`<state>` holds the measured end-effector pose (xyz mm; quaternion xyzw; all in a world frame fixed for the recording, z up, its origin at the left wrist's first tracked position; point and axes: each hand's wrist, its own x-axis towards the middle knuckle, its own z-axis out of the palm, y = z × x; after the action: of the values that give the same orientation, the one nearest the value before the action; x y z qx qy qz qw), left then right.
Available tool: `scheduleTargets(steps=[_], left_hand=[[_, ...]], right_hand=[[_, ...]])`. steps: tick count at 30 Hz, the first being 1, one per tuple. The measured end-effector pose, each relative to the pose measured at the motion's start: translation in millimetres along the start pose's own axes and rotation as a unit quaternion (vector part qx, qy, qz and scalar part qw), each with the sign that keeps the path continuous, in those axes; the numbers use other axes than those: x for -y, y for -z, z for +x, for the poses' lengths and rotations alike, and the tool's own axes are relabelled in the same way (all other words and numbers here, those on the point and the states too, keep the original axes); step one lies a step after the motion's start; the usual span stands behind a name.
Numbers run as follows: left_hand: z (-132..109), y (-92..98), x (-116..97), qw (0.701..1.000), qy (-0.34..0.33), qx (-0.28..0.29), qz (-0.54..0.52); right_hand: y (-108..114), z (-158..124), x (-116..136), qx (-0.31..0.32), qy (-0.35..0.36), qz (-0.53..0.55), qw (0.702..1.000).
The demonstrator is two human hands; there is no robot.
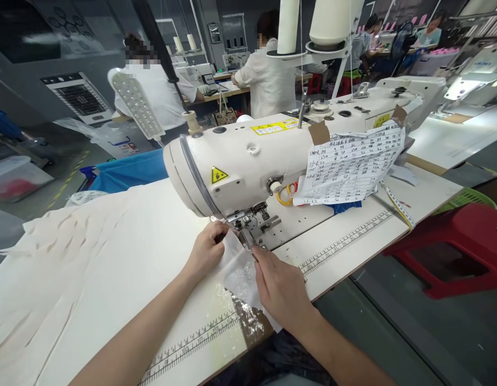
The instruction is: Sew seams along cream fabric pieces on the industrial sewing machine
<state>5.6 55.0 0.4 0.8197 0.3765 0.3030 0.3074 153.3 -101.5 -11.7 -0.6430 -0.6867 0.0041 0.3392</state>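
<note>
Near the table (131,241) edge, the cloth (239,272) was pinched at its right side between thumb and fingers of the right hand (281,289). Its left side was gripped by the curled fingers of the left hand (207,247). Its far end lay at the presser foot (248,228). Beyond, a sheet (353,163) was taped to the machine (240,155).

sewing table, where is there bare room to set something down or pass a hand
Bare tabletop lies between the stacked fabric pieces and the left hand, and right of the machine bed along the printed ruler. Crowded at the presser foot, where the left hand grips and the right hand touches the white fabric piece.
</note>
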Motion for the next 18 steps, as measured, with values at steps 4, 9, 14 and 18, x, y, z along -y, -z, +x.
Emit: scheduleTargets(steps=[4,9,14,18], left_hand=[[-0.4,0.4,1.2,1.0,-0.001,-0.001,0.007],[-1.1,0.4,2.6,1.0,-0.01,0.007,0.013],[-1.6,-1.2,-2.7,0.996,-0.06,-0.004,0.065],[-1.5,-1.2,-4.6,0.994,-0.056,-0.015,0.088]], right_hand=[[2.0,0.4,1.9,0.02,-0.017,-0.003,1.0],[3.9,4.0,3.0,0.047,-0.03,-0.033,0.998],[5.5,5.2,4.1,0.057,-0.025,-0.048,0.997],[7.0,4.9,4.5,0.068,-0.03,-0.039,0.996]])
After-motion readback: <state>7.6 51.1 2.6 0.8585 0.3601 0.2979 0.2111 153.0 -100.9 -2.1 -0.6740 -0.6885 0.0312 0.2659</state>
